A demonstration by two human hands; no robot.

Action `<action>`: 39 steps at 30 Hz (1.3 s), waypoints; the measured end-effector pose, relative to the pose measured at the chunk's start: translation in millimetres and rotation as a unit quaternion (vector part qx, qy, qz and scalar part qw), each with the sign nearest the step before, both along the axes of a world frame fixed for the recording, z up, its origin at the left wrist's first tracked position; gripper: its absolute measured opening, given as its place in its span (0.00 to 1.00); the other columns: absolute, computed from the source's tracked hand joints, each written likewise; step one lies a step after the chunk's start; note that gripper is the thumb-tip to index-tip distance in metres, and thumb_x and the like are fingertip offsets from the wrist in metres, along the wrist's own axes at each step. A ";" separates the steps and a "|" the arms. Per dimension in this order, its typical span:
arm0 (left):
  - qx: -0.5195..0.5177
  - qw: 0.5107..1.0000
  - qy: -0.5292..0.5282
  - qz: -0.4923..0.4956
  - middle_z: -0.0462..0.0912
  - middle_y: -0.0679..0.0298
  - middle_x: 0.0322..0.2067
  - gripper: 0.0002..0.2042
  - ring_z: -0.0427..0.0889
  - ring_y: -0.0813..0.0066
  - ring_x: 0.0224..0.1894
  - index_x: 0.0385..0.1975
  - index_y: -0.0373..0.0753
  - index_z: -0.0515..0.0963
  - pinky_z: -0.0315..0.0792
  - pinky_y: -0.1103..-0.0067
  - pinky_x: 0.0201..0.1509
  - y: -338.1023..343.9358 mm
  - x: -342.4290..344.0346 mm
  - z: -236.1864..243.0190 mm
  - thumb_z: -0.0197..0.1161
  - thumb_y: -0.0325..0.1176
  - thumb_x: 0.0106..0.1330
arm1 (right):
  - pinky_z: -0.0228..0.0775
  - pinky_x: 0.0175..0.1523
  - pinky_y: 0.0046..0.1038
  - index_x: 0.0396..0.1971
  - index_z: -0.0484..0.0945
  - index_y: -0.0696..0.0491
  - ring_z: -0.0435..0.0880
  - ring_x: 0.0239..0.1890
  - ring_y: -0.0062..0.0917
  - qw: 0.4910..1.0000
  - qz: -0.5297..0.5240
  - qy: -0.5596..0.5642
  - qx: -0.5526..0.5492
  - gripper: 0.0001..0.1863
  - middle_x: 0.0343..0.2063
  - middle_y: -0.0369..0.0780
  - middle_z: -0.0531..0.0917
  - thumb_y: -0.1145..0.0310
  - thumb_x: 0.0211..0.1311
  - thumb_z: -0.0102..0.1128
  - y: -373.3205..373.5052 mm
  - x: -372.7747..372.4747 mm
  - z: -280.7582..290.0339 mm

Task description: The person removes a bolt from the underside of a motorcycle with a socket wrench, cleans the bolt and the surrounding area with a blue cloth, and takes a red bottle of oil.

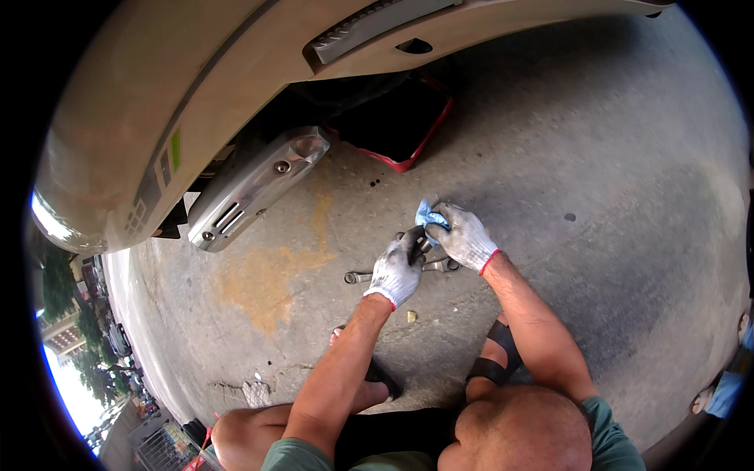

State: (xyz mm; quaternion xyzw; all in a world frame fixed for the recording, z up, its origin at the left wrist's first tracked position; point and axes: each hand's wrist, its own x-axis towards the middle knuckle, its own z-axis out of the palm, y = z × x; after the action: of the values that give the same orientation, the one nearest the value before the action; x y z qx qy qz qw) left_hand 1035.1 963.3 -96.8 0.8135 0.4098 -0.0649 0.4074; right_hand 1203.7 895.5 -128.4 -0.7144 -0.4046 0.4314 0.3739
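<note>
My left hand, in a soiled white work glove, is closed on a small shiny metal part, mostly hidden by the fingers. Close against it, my right hand, gloved alike with a red cuff, grips a crumpled blue cloth. The cloth presses near the metal part, but I cannot make out exactly where they touch. On the concrete below both hands lies a ring-ended metal wrench, its middle covered by my left hand.
A scooter's beige body looms above, with a chrome exhaust shield at the left. Beneath it stands a dark-filled, red-rimmed tray. A small yellowish lump lies near my feet. Another person's foot shows at the far right.
</note>
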 end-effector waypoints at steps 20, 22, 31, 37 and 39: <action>-0.239 0.964 0.005 0.112 0.80 0.58 0.43 0.26 0.83 0.74 0.37 0.62 0.41 0.66 0.81 0.77 0.38 10.4 -0.9 -1.8 0.60 0.22 0.63 | 0.75 0.42 0.43 0.40 0.77 0.54 0.83 0.40 0.48 0.998 -0.057 -0.017 -0.014 0.14 0.37 0.51 0.83 0.60 0.62 0.62 0.1 -15.4 -19.9; -0.265 0.957 -0.022 0.117 0.80 0.59 0.44 0.26 0.83 0.73 0.37 0.63 0.41 0.66 0.81 0.77 0.38 11.2 0.9 3.0 0.60 0.22 0.63 | 0.76 0.43 0.41 0.43 0.78 0.53 0.84 0.40 0.45 0.995 -0.057 0.057 0.059 0.14 0.38 0.51 0.83 0.61 0.63 0.63 -5.3 -9.2 -37.9; -0.261 0.952 -0.072 0.147 0.79 0.59 0.43 0.26 0.83 0.73 0.37 0.62 0.43 0.66 0.81 0.77 0.38 18.3 4.9 9.8 0.59 0.21 0.63 | 0.74 0.40 0.24 0.49 0.78 0.57 0.79 0.36 0.18 0.874 -0.289 0.390 0.015 0.17 0.37 0.35 0.83 0.61 0.69 0.59 -14.2 -8.4 -37.2; -0.129 0.988 -0.022 0.078 0.79 0.61 0.40 0.25 0.84 0.73 0.38 0.61 0.44 0.67 0.80 0.77 0.37 10.0 5.3 1.7 0.59 0.21 0.63 | 0.75 0.44 0.30 0.45 0.79 0.60 0.84 0.40 0.27 0.987 -0.102 0.120 0.021 0.17 0.38 0.41 0.85 0.61 0.66 0.61 -0.7 -5.4 -13.8; -0.085 0.994 -0.020 0.065 0.79 0.61 0.39 0.24 0.84 0.74 0.37 0.61 0.43 0.68 0.80 0.76 0.37 5.9 4.0 -2.0 0.59 0.22 0.63 | 0.74 0.49 0.34 0.44 0.78 0.60 0.85 0.45 0.33 0.997 -0.054 0.039 -0.030 0.19 0.40 0.47 0.85 0.59 0.65 0.62 6.0 -5.4 1.5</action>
State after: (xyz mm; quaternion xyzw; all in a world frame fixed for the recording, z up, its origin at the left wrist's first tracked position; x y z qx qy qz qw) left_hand 1039.1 969.2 -98.7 0.7485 0.4465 -0.0564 0.4869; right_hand 1198.3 901.5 -127.0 -0.7287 -0.3373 0.4498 0.3910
